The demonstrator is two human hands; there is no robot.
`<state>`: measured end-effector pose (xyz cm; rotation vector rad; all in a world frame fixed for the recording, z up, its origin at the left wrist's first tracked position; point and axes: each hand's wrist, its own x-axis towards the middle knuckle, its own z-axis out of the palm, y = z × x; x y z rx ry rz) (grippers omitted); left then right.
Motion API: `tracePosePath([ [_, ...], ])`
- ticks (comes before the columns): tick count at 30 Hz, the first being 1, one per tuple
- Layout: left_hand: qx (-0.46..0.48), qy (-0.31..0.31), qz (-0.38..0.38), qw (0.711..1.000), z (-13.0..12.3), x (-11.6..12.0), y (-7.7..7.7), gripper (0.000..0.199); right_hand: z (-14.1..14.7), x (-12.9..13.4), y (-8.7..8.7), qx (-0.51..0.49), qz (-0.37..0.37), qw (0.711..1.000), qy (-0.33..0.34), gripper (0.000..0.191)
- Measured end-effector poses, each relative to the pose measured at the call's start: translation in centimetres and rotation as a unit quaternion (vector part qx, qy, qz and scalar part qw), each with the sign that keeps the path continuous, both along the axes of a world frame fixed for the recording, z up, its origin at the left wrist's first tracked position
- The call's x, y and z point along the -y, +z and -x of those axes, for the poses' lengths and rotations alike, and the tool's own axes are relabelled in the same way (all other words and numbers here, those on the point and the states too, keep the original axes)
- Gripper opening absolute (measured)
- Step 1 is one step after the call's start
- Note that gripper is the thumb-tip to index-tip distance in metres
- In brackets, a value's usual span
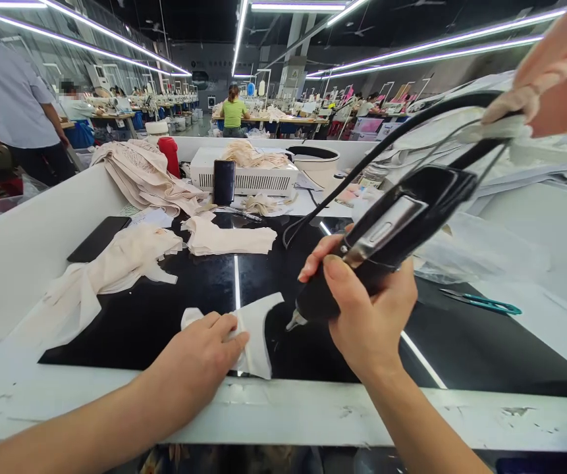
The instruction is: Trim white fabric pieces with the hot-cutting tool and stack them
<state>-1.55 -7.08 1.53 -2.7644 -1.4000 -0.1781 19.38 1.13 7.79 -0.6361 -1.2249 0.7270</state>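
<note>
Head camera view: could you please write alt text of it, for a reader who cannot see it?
A right hand holds a black corded tool, its metal tip beside a pale fabric piece under the left hand on a black work surface. Around them are more fabric, a phone and scissors-like snips; people work in the background.

cam: just the one, sits on the person's head | aim: looks forward and kinda down over the black work surface (pixel 481 355), catches ceiling lights (pixel 297 7) up top | range: I'd say pretty close to left hand (pixel 199 359) and right hand (pixel 372 309), worktables (pixel 288 120) way off
</note>
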Motion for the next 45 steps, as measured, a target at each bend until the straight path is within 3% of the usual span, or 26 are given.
tracePosePath([
  [4, -0.021, -0.008, 0.014, 1.0, -2.1, 0.4, 1.0, 0.016, -0.8, 1.7, -0.3, -0.044, -0.004, 0.998, 0.036, 0.036],
  [9, -0.013, 0.0, 0.019, 1.0, -1.9, 0.6, 1.1, 0.016, -1.0, 3.3, -0.9, -0.069, -0.002, 0.996, 0.059, 0.04],
  [13, -0.009, 0.002, -0.034, 0.999, -1.2, 0.8, 0.5, 0.019, -0.8, 3.6, -1.3, -0.081, 0.0, 0.995, 0.066, 0.042],
  [16, -0.004, -0.046, -0.072, 0.996, -1.4, 0.8, 0.7, 0.02, -0.6, 3.6, -1.6, -0.084, 0.009, 0.995, 0.058, 0.044],
  [19, 0.023, -0.137, -0.092, 0.986, -2.4, 0.7, 0.9, 0.017, -0.5, 3.6, -1.8, -0.079, 0.018, 0.995, 0.049, 0.046],
  [24, 0.057, -0.228, -0.135, 0.963, -4.2, 0.0, -0.1, 0.022, -0.6, 3.8, -2.0, -0.067, 0.012, 0.997, 0.039, 0.045],
  [31, 0.04, -0.221, -0.125, 0.966, -3.4, -1.0, -0.6, 0.022, -0.5, 3.9, -1.6, -0.055, 0.017, 0.998, 0.013, 0.049],
  [36, 0.05, -0.199, -0.119, 0.971, -2.3, -0.8, -0.7, 0.022, -0.5, 4.0, -1.6, -0.069, 0.015, 0.997, 0.03, 0.047],
  [41, 0.075, -0.181, -0.163, 0.967, -2.3, -0.7, -0.8, 0.022, -0.5, 4.0, -1.6, -0.064, 0.016, 0.997, 0.03, 0.049],
  [45, 0.076, -0.174, -0.15, 0.97, -2.5, -0.5, -0.8, 0.021, -0.5, 4.0, -1.6, -0.059, 0.014, 0.998, 0.019, 0.05],
])
